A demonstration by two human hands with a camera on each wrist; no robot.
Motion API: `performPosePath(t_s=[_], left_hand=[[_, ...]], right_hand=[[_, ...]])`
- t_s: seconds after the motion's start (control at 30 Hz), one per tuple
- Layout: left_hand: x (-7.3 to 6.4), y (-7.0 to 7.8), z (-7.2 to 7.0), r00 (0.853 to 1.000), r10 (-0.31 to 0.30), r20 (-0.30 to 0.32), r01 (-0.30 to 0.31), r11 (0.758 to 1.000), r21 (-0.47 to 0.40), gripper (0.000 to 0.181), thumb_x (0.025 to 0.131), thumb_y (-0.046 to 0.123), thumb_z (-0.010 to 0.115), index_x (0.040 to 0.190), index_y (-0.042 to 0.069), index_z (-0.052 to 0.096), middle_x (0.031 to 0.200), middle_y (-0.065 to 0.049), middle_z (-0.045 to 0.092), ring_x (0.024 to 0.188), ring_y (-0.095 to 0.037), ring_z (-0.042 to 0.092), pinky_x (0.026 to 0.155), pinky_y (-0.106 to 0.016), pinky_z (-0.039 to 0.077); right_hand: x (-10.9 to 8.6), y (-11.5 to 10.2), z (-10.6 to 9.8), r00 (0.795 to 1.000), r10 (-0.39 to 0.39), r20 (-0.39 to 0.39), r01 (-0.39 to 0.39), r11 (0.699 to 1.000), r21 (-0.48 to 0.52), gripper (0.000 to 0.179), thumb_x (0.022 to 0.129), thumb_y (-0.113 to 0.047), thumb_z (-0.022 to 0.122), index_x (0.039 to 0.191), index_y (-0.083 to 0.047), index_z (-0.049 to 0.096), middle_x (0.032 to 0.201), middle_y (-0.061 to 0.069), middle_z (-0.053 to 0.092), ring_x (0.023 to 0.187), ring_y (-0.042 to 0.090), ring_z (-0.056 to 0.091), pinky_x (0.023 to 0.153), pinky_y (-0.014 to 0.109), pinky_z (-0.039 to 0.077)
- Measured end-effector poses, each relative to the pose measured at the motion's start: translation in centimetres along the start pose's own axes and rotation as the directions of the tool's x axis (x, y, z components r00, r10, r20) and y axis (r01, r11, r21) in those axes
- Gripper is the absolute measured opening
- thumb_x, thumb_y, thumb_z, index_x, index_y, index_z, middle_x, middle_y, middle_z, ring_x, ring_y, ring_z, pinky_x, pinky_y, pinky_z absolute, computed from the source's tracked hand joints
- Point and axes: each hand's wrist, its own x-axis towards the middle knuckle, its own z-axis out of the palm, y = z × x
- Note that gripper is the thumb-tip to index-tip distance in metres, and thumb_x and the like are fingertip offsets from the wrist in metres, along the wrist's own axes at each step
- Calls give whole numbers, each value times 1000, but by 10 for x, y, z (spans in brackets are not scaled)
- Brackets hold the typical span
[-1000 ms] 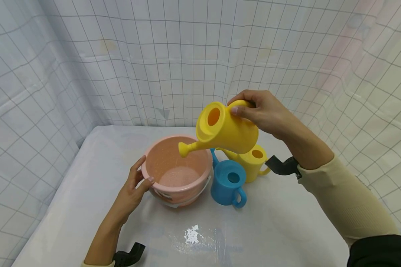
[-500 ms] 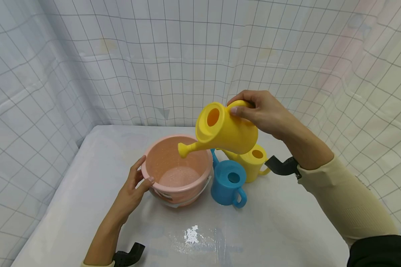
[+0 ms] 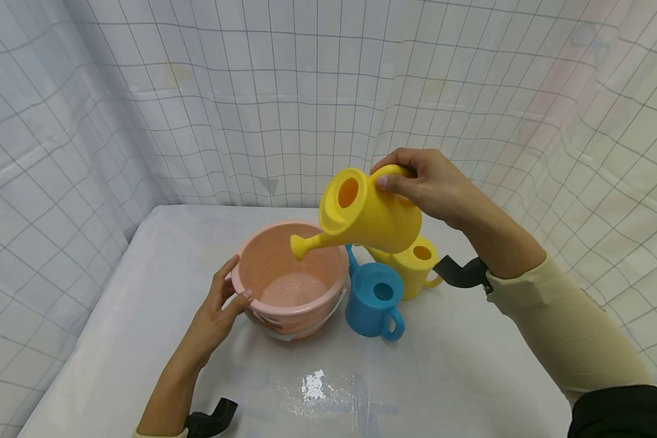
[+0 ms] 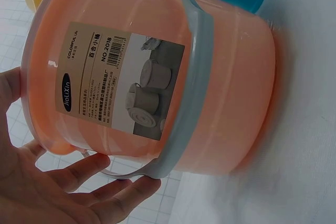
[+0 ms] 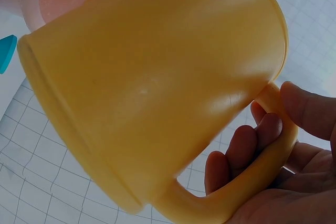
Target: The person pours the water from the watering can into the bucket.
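Observation:
My right hand (image 3: 424,182) grips the handle of a yellow watering can (image 3: 380,213), fingers curled round it in the right wrist view. The can (image 5: 152,87) is held in the air, tilted with its spout down and left over a pink bucket (image 3: 290,307). No stream from the spout is plain to see. My left hand (image 3: 217,307) holds the bucket's rim at the near left. In the left wrist view the thumb lies at the rim, while other fingers reach along the bucket's side by its grey carrying handle (image 4: 191,93).
A blue watering can (image 3: 373,298) stands right of the bucket. Behind it stands a second yellow watering can (image 3: 416,264), partly hidden. A wet patch (image 3: 314,386) shines on the white table cover (image 3: 454,353). Grid-patterned curtains (image 3: 317,103) enclose the back and sides.
The held yellow watering can has shifted very slightly left. My left hand, the bucket and the two standing cans look unmoved.

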Motion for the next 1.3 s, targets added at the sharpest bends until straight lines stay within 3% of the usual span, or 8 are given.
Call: performPosePath(t_s=[0.17,0.3,0.4,0.67,0.8,1.03,1.13,1.3], left_hand=[[0,1,0,1000,-23,0,23,1000,8,69,97,32,52,147,49,7,150,-17,29,140,-39,27,103,-65,31],[0,1,0,1000,-23,-5,23,999,30,69,97,32,52,147,49,7,148,-16,32,137,-35,34,97,-45,45],[0,0,0,1000,-16,-7,16,999,36,69,97,31,52,147,48,8,148,-15,33,134,-32,38,88,-30,48],[0,1,0,1000,-9,-1,9,1000,15,69,97,29,52,148,46,8,149,-16,33,133,-33,39,85,-21,49],[0,0,0,1000,-5,6,5,1000,-4,69,97,30,52,148,46,8,150,-16,31,135,-35,37,85,-12,45],[0,0,0,1000,-5,11,5,1000,-21,69,97,29,51,148,45,8,152,-17,27,139,-37,31,86,-7,41],[0,1,-1,1000,-9,13,9,1000,-17,69,97,29,51,148,45,7,152,-16,26,140,-37,30,90,-10,40],[0,1,0,1000,-5,12,5,1000,-23,69,97,30,51,148,45,6,153,-16,25,141,-38,28,105,-45,39]], right_hand=[[0,0,0,1000,-4,0,4,1000,2,25,95,-24,57,114,-9,62,103,9,62,88,22,57,77,28,52],[0,0,0,1000,-3,0,3,1000,4,25,95,-24,57,114,-10,62,104,9,62,88,22,57,77,28,52],[0,0,0,1000,0,0,0,1000,2,25,95,-24,57,114,-10,62,104,9,62,89,22,57,78,28,52],[-1,0,1,1000,-4,9,4,1000,11,24,95,-22,56,114,-9,61,105,10,63,89,23,58,78,27,52],[-1,0,1,1000,-4,8,4,1000,12,24,95,-23,56,114,-9,61,105,10,63,88,23,58,78,27,52],[-1,1,1,1000,-14,5,14,1000,13,24,95,-23,57,114,-9,62,105,9,63,88,23,58,77,28,52],[-2,1,1,1000,-15,5,15,1000,8,24,95,-23,57,113,-9,62,104,9,64,87,22,57,76,28,52],[-1,1,0,1000,-24,9,24,1000,-10,23,95,-22,57,113,-9,62,104,9,64,88,22,57,77,28,52]])
